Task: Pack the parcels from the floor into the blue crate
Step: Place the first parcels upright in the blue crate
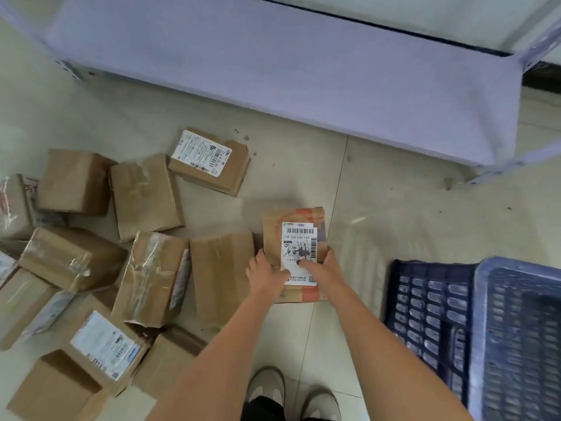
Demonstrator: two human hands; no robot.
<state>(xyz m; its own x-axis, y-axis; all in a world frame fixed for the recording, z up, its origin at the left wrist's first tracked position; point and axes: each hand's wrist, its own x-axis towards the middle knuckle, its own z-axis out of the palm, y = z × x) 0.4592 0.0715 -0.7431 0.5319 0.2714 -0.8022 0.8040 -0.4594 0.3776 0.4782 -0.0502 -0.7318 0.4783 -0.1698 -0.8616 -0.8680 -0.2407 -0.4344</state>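
Observation:
A flat cardboard parcel with a white barcode label and red print is in the middle of the view, above the tiled floor. My left hand grips its left edge, thumb on top. My right hand grips its right edge, thumb pressed on the label. The blue crate, with slotted walls, stands on the floor at the lower right, to the right of my right arm. I cannot see anything inside it. Several more brown parcels lie scattered on the floor to the left.
A pale metal shelf runs across the top of the view, its leg on the floor at the right. My shoes show at the bottom. Bare tile floor lies between the held parcel and the crate.

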